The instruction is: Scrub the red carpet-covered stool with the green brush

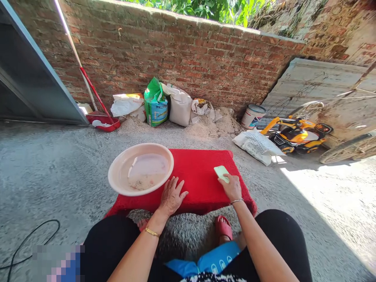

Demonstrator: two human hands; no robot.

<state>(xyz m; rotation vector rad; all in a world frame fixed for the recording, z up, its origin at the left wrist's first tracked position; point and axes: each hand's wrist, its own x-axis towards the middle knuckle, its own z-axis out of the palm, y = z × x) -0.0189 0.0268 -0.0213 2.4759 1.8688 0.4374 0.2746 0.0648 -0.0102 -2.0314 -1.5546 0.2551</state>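
My left hand (172, 196) lies flat with its fingers spread on the red cloth (194, 168) that covers a low table. Just left of it stands a wide pale pink basin (116, 178), with shallow, clear-looking liquid and some brownish bits at the bottom. On the right side of the cloth, my right hand (232, 187) grips the near end of a pale green phone (221, 172). The phone's far end points away from me, and my fingers hide part of its near end.
Along the brick wall (182, 58) stand a green bag (155, 103), a white sack (179, 105) and a red dustpan (105, 124). Right of the table are another sack (258, 145), a bucket (253, 116) and a yellow toy digger (299, 135). A black cable (38, 227) lies at left.
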